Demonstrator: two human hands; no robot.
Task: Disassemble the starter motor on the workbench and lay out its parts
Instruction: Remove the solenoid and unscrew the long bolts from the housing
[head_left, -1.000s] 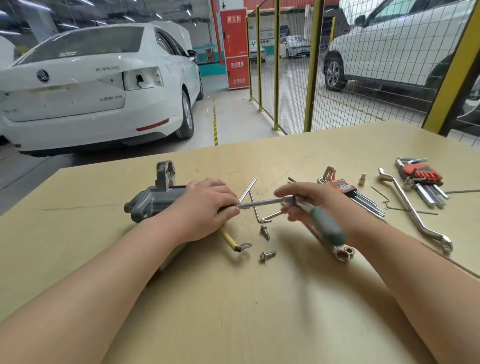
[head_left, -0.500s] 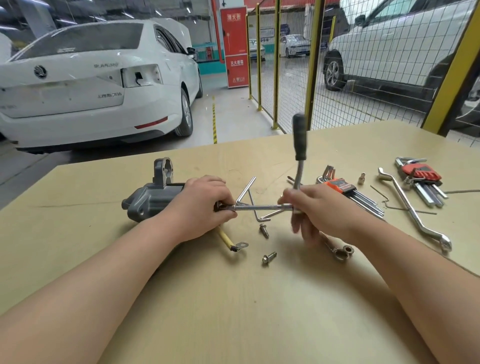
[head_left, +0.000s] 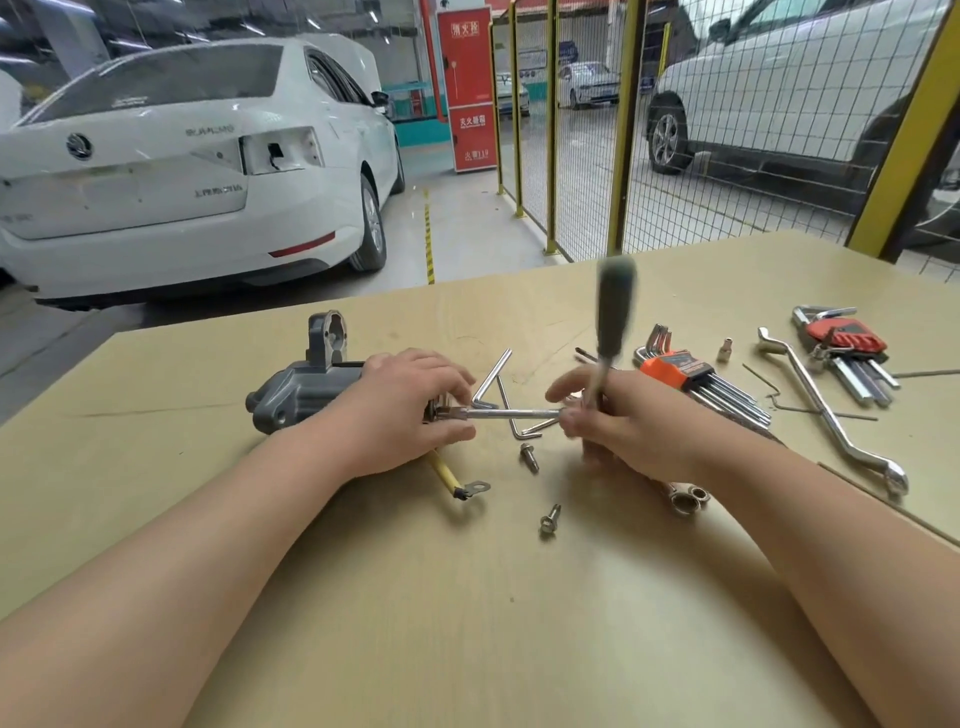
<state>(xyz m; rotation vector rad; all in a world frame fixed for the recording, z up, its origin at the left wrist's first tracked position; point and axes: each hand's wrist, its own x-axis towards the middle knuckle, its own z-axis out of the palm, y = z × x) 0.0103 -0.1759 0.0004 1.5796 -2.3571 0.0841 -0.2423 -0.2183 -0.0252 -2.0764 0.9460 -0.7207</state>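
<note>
- Head view: at ten o'clock from the middle of the tan wooden workbench (head_left: 467, 623), the grey cast-metal starter motor (head_left: 306, 395) lies on its side. Its nose points to nine o'clock, so its rear end faces the tools.
- The left hand (head_left: 410, 410) clamps over that rear end with curled fingers. I judge this pins the body against twisting and keeps the tool's tip seated.
- A yellow-sleeved cable (head_left: 447, 470) with a ring terminal trails from under that hand toward five o'clock.
- Two silver flanged bolts (head_left: 529, 458) lie loose at six o'clock of the tool's shaft, probably fasteners already removed and set aside.
- The chrome ratchet wrench (head_left: 514, 414) reaches level from motor to right hand on a long extension. Its dark green handle stands toward twelve o'clock, blurred.
- The right hand (head_left: 628, 421) grips the wrench at its head; blur hides the finger detail.
- At three o'clock lie an orange-holdered hex key set (head_left: 685, 371) and a cranked chrome ring spanner (head_left: 826, 410), seemingly kept within reach.
</note>
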